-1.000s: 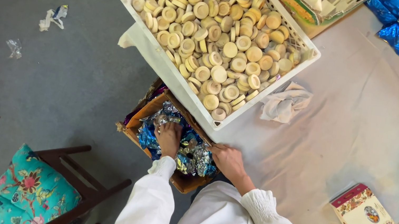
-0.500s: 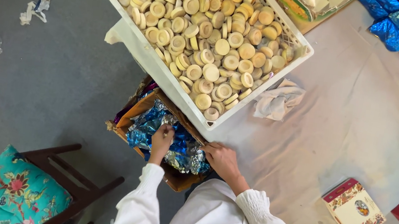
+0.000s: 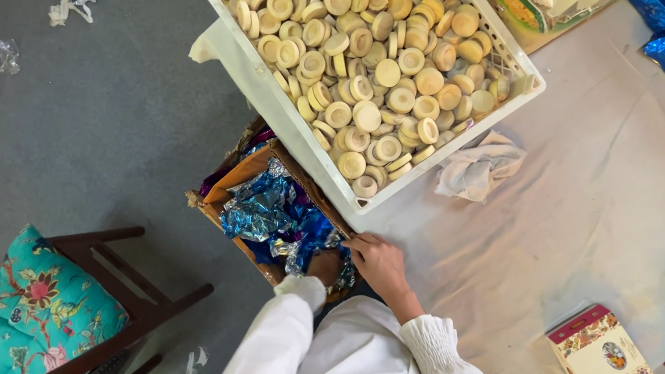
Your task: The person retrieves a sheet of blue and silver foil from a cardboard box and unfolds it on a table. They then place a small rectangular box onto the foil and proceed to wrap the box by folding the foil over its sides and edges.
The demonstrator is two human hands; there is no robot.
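The left hand point(image 3: 326, 264) is deep in the cardboard box point(image 3: 237, 183) full of blue and silver foil wrappers point(image 3: 271, 208); its grip is hidden. The right hand point(image 3: 377, 261) lies flat on the box edge, holding nothing. Beside it on the counter point(image 3: 617, 188), the white crate point(image 3: 262, 96) holds round beige discs point(image 3: 372, 51).

You have a single view, from the camera on your head, looking almost straight down past your white sleeves. It sits high enough to take in the table point(image 3: 594, 220), the white crate point(image 3: 275, 102) and the grey floor point(image 3: 75, 128) together.
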